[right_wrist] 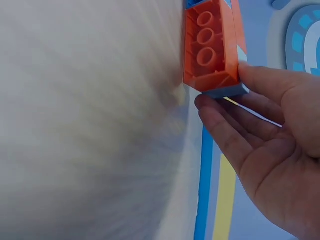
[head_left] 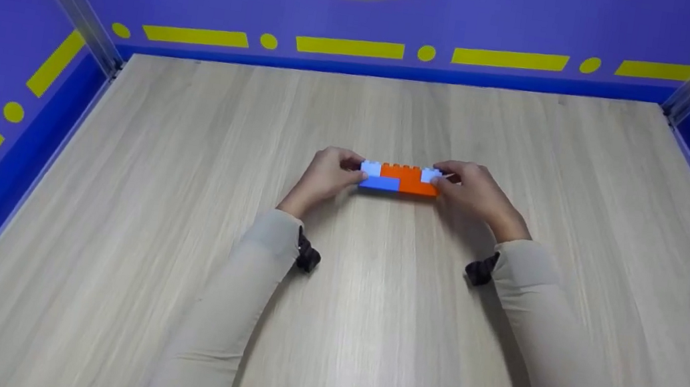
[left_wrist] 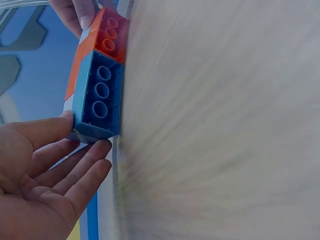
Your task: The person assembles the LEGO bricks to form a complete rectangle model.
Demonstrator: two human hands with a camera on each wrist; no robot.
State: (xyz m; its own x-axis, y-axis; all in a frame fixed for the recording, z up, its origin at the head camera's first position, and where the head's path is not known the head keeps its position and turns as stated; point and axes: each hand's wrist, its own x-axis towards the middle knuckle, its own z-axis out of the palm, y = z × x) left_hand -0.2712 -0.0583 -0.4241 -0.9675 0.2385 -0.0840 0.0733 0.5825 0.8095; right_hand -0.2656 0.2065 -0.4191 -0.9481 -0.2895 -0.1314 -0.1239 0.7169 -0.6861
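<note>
Both hands hold a joined row of toy building bricks near the middle of the table. Its lower layer is a blue brick (head_left: 379,183) on the left and an orange brick (head_left: 419,188) on the right. On top, a second orange brick (head_left: 394,171) sits between two pale bricks at the ends. My left hand (head_left: 329,174) pinches the left end, thumb on the near side. My right hand (head_left: 475,188) pinches the right end in the same way. Hollow undersides with round tubes show on the blue brick (left_wrist: 100,92) and orange brick (right_wrist: 206,40) in the wrist views.
The wood-grain table (head_left: 366,331) stretches around the hands. A purple-blue back wall (head_left: 356,19) with yellow marks rises at its far edge, with similar panels left and right. A dark wrist device (head_left: 307,257) is on the left sleeve, another (head_left: 480,271) on the right.
</note>
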